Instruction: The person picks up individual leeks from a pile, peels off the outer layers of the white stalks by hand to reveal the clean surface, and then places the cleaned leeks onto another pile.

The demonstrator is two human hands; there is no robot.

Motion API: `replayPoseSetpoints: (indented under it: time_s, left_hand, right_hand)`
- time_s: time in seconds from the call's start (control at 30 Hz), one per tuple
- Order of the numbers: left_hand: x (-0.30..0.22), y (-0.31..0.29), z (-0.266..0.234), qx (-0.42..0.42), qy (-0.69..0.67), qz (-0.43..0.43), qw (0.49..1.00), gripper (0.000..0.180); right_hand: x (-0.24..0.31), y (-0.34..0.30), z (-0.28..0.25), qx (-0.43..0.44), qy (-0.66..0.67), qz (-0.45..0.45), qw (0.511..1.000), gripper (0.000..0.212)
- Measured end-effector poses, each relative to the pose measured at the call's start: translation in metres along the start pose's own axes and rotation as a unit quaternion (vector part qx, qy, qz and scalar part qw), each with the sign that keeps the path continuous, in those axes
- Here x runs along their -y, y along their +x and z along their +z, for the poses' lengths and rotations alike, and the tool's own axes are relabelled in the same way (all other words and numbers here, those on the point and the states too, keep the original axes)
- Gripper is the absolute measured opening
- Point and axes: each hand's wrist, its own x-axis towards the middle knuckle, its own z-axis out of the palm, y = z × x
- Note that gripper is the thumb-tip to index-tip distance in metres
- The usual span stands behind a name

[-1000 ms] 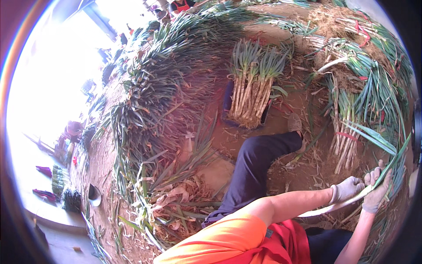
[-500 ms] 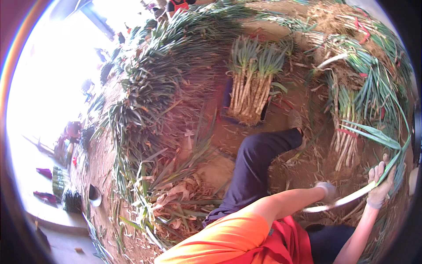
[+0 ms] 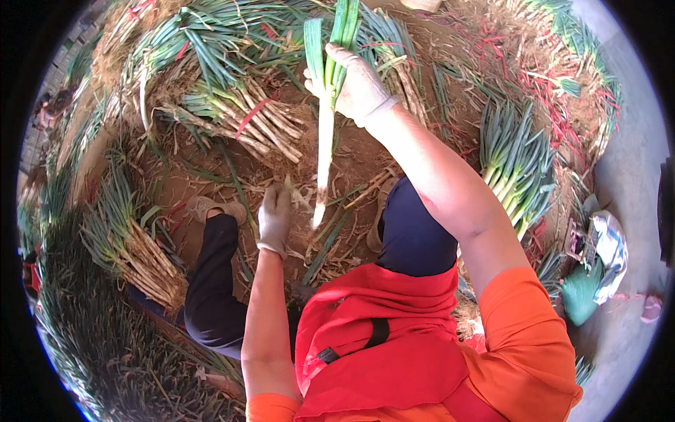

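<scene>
My gloved right hand is raised in front of me, gripping a long leek by its green top. The leek hangs almost straight down, with its white stalk and root end pointing at the ground between my legs. Lower down, my gloved left hand is beside the root end. Its fingers are closed on a pale strip of outer skin that comes off the stalk.
Tied leek bundles lie all around on the dirt: one with a red band ahead, one on the right, one on the left. Dry peelings cover the ground. A green and white bag sits at the far right. Red bands are scattered behind.
The view has swung round. The leek, held low at my right in both hands before, is now upright in front of me. My left hand has dropped to its root end.
</scene>
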Motion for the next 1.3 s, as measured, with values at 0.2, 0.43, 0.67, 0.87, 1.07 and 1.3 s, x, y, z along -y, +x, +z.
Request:
replayPoseSetpoints:
  time_s: [0.2, 0.43, 0.67, 0.87, 1.07, 1.3]
  left_hand:
    - [-0.098, 0.002, 0.055, -0.072, 0.041, 0.326, 0.942, 0.059]
    - [-0.139, -0.002, 0.07, 0.089, -0.273, 0.216, 0.933, 0.046]
    - [-0.138, -0.015, 0.071, 0.076, -0.247, 0.196, 0.946, 0.04]
    - [-0.131, -0.005, 0.074, -0.095, 0.026, 0.466, 0.879, 0.023]
    - [-0.143, 0.0, 0.075, -0.166, 0.11, 0.349, 0.916, 0.046]
    - [-0.124, 0.007, 0.071, -0.089, -0.253, 0.105, 0.958, 0.014]
  right_hand:
    - [-0.005, -0.018, 0.001, -0.003, 0.027, -0.005, 1.0, 0.03]
    - [0.009, -0.029, 0.014, 0.166, -0.015, -0.006, 0.986, 0.037]
    - [0.006, -0.028, 0.005, 0.116, -0.008, 0.025, 0.993, 0.035]
    - [0.008, -0.029, 0.014, 0.085, -0.029, -0.015, 0.996, 0.032]
    - [-0.007, -0.027, 0.022, 0.03, -0.035, -0.016, 0.999, 0.021]
    - [-0.008, -0.032, 0.031, -0.053, -0.094, -0.025, 0.994, 0.012]
